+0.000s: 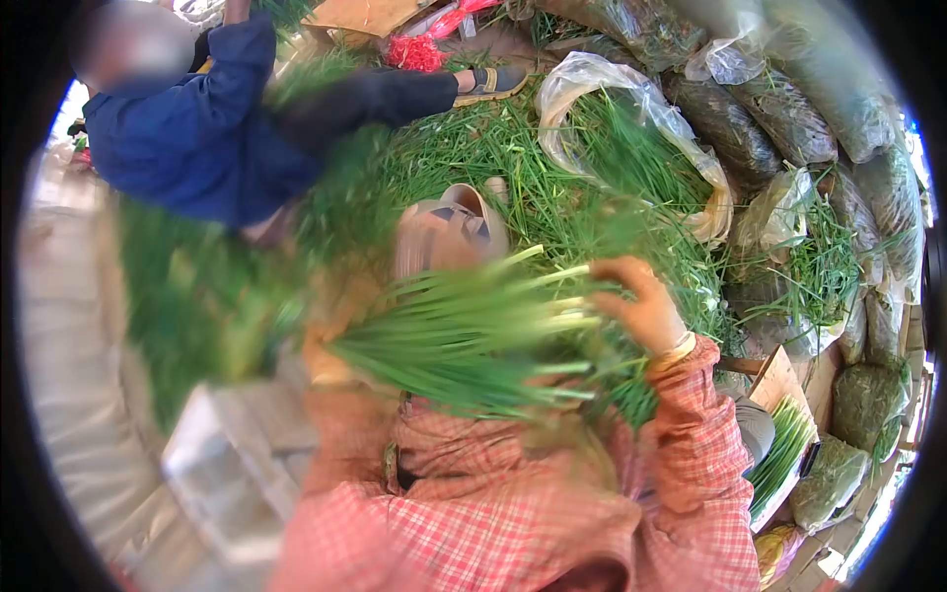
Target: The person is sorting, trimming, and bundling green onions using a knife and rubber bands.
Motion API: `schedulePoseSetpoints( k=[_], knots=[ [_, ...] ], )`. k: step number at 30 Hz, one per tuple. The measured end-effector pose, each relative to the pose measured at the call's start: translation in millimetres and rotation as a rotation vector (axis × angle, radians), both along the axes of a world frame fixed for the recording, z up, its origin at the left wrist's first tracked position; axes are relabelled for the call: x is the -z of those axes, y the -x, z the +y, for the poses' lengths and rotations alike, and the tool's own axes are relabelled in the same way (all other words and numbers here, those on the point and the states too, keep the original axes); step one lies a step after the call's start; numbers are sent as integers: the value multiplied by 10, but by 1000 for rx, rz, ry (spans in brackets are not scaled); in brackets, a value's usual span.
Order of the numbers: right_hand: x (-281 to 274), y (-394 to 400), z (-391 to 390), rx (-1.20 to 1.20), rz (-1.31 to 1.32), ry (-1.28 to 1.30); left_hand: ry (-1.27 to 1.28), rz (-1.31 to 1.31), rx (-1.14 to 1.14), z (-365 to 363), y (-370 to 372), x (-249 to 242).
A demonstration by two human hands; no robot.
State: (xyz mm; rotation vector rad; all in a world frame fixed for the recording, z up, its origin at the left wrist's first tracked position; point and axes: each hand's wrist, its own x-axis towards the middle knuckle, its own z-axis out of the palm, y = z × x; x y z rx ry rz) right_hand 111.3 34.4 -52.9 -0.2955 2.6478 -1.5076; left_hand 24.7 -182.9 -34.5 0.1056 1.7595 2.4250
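Observation:
A bunch of green onions (464, 340) lies crosswise above my lap, green leaves to the left and pale stalk ends to the right. My left hand (324, 353), orange-gloved and smeared by motion, is closed round the leafy end. At the pale ends, my right hand (641, 301), also in an orange glove, has its fingers curved and apart. Its fingertips are close to the stalks; whether they touch cannot be made out. Loose green leaves (464, 148) cover the ground beyond the bunch.
Another person in a dark blue jacket (187, 158) sits at the upper left, one leg stretched out. An open plastic bag (562, 99) of greens and several stacked filled bags (779, 113) stand at right. More green onions (784, 449) lie on a board at lower right. Red string (414, 53) lies at the top.

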Motion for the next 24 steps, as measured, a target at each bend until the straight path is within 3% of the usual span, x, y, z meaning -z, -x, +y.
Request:
schedulePoseSetpoints(
  k=[2,4,6,7,8,9,11,13,14,15,17,19,21,22,23,24],
  knots=[
    [-100,-22,-71,-65,270,-145,2,-41,-45,-71,-8,-11],
    [-140,16,-132,-230,117,-199,-56,-90,-161,-336,-80,72],
    [63,30,-153,-165,85,46,-212,-148,-338,-729,-298,224],
    [372,0,-68,-172,235,-12,-351,-171,-436,-914,-452,348],
    [473,212,-424,-178,-84,333,-516,-145,-577,-1317,-720,310],
    [512,108,-191,-140,-74,261,-688,-139,-645,-1442,-865,416],
    [573,56,123,132,-301,400,-900,-121,-748,-1609,-1139,582],
    [451,56,476,410,-319,300,-898,-239,-936,-1573,-1243,601],
    [798,-69,961,366,-298,162,-834,-411,-1166,-1635,-1364,527],
    [1098,-10,1503,332,-270,43,-829,-363,-1118,-1610,-1337,430],
    [370,-400,1313,466,-24,-623,-818,-261,-1031,-1640,-1293,270],
    [-152,-548,1360,300,48,-822,-770,2,-878,-1541,-1187,-54],
    [-767,-734,820,338,-60,-402,-245,99,-739,-1358,-1073,-465],
    [-827,-823,771,298,-399,130,-347,60,-654,-1100,-962,-786],
    [-908,-897,591,64,-552,468,-447,26,-561,-808,-798,-980],
    [-943,-971,384,-175,-734,783,-1033,18,-309,-413,-668,-931]
  ],
)
